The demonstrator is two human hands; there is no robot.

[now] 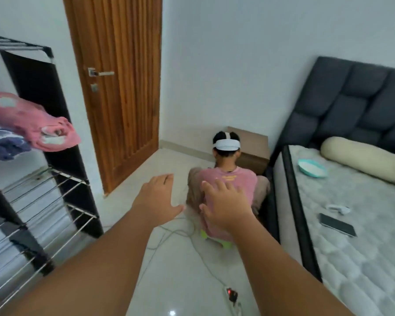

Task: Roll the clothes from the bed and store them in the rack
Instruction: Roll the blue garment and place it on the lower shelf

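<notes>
Your left hand [156, 197] and right hand [224, 206] reach out over the floor, fingers spread wide, holding nothing. The rack [46, 179] stands at your left. On its upper shelf lie a crumpled pink cloth [30, 122] and a bunched dark blue cloth [2, 142], touching each other. The bed [363, 236] is at your right.

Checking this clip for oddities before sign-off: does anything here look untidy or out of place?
Yes. On the rack, the pink garment sags over the shelf's front edge, bunched rather than rolled, beside a crumpled blue one. A power strip and loose cables trail across the floor. Both hands are empty.
</notes>
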